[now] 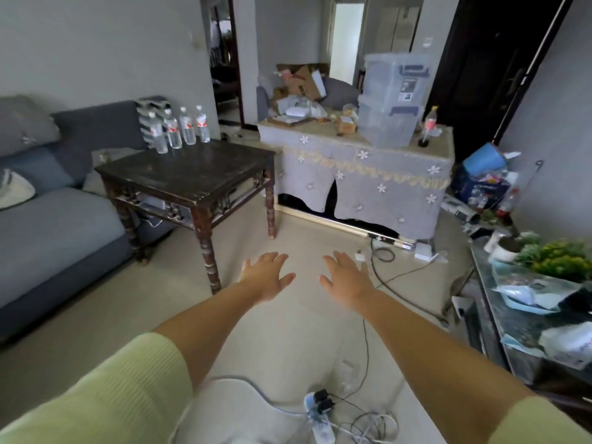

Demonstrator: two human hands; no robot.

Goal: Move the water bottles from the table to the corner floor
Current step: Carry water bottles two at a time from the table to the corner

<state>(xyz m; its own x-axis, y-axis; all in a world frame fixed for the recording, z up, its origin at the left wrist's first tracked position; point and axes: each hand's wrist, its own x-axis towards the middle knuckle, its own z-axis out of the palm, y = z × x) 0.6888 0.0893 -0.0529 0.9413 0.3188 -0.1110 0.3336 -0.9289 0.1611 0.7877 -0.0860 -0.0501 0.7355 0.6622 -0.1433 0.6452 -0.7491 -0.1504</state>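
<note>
Four upright water bottles (181, 129) are standing far-left on the table (198, 174); left hand (267, 275) nearer, both hands' fingers spread, right hand (347, 280) likewise holding nothing.

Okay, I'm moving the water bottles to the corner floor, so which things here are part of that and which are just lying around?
Part of the job:
four clear plastic water bottles with red labels
dark wooden square table
left hand, right hand, both empty

Just lying about:
stacked clear plastic storage bins
cola bottle
white power strip
</note>
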